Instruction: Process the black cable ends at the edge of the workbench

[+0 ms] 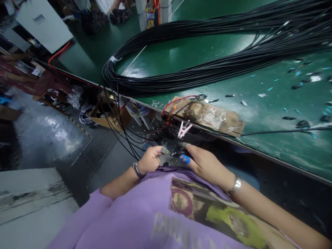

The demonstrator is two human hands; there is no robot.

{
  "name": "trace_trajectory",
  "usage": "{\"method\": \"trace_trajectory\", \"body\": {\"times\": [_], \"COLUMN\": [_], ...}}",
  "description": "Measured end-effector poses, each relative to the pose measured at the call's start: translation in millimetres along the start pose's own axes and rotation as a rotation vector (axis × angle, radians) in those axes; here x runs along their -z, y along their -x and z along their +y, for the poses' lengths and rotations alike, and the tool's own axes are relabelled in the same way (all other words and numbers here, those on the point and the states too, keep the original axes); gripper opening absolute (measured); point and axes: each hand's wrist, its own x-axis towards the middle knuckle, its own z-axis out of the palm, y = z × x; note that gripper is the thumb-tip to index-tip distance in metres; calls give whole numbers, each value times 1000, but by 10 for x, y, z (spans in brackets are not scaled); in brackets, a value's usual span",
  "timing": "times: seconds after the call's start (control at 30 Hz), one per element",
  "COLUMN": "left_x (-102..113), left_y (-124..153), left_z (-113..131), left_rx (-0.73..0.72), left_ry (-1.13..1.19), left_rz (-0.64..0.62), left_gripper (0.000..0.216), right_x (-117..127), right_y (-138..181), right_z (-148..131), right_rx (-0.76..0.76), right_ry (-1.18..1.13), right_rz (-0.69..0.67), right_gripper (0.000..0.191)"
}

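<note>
My left hand (152,159) is closed in front of my purple shirt, its fingertips wrapped in grey tape. It pinches what looks like a thin black cable (178,155), which shows as a dark line between the hands. Close on its right, my right hand (207,165) is bent in a pinch, with blue tape on the thumb and a grey cover on a fingertip. What lies between its fingers is blurred. Several black cable strands (123,129) hang from the big cable coil (155,81) and pass behind my left hand. A pale pink clip (184,130) sits at the table edge above the hands.
On the green table (207,50), a taped cardboard-like block (218,119) lies at the edge, with red and black wires and an orange clamp (171,114). Cable scraps (302,123) are scattered at right. Below stands a cardboard box (111,116). A white cabinet (43,26) is further back.
</note>
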Motion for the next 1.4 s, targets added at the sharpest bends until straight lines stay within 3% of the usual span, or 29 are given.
{"method": "trace_trajectory", "body": {"times": [0.13, 0.37, 0.77, 1.07, 1.2, 1.4], "left_x": [8, -1, -39, -36, -20, -49], "left_y": [12, 44, 75, 70, 56, 76], "left_z": [17, 18, 160, 174, 138, 144], "left_rx": [55, 54, 79, 324, 305, 192], "left_ry": [170, 143, 133, 378, 425, 207], "left_rz": [10, 21, 24, -63, -19, 79], "left_gripper": [40, 40, 38, 38, 37, 38], "right_x": [60, 42, 9, 41, 30, -98], "right_y": [29, 10, 15, 14, -9, -31], "right_z": [-89, -201, -197, -136, -98, -83], "right_rx": [131, 259, 320, 385, 242, -233], "right_ry": [270, 395, 479, 396, 190, -695], "right_rz": [103, 270, 221, 173, 209, 143], "right_gripper": [25, 15, 19, 23, 21, 29]}}
